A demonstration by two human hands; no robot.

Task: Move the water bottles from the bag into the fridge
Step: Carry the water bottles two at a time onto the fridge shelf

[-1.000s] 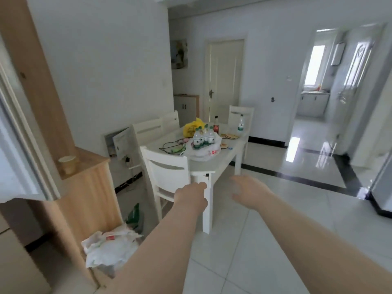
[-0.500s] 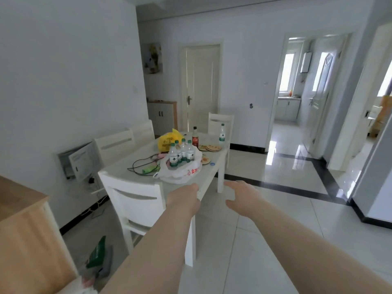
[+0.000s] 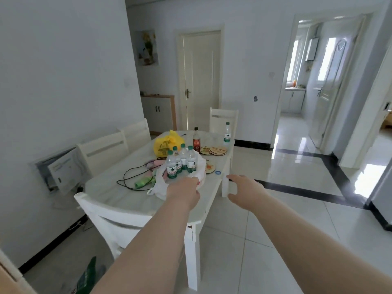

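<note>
Closer to the table (image 3: 110,187) than before, our left hand (image 3: 183,192) reached the bag (image 3: 158,188), its fingers hidden from us; our right hand (image 3: 244,190) hung open, empty. Four water bottles (image 3: 180,162) stood inside the bag, none lifted yet.

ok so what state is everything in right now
white bag: open at top
four water bottles: upright, capped, inside the bag
lone water bottle: upright, capped, outside the bag
dark bottle: upright, capped
middle door: shut
right door: open
left hand: at the bag's rim, fingers hidden
right hand: open, empty
</note>
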